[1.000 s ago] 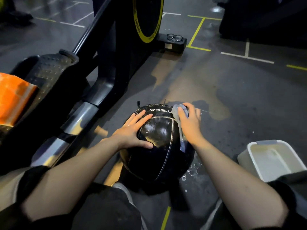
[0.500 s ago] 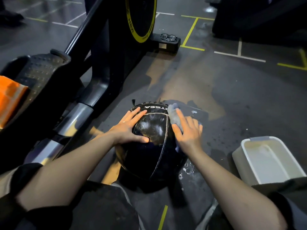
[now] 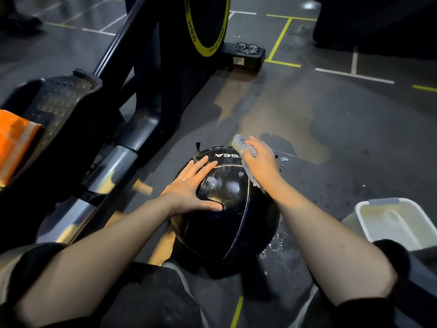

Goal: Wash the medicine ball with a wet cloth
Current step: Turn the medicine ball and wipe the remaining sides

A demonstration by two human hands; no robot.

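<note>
Wet gym floor (image 3: 307,143) lies under the medicine ball (image 3: 224,209); left hand (image 3: 189,188) lies flat steadying it, while right hand (image 3: 262,162) has slid the clutched wet cloth (image 3: 238,142) back up to its far top, so scrubbing continues.

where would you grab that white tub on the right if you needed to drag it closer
Grip the white tub by its near-left rim, coming from above with the right hand. It sits upright and open-topped on the floor, so the thin rim suits a pinch, fingers inside and thumb outside. Its far right side runs out of frame.
</note>
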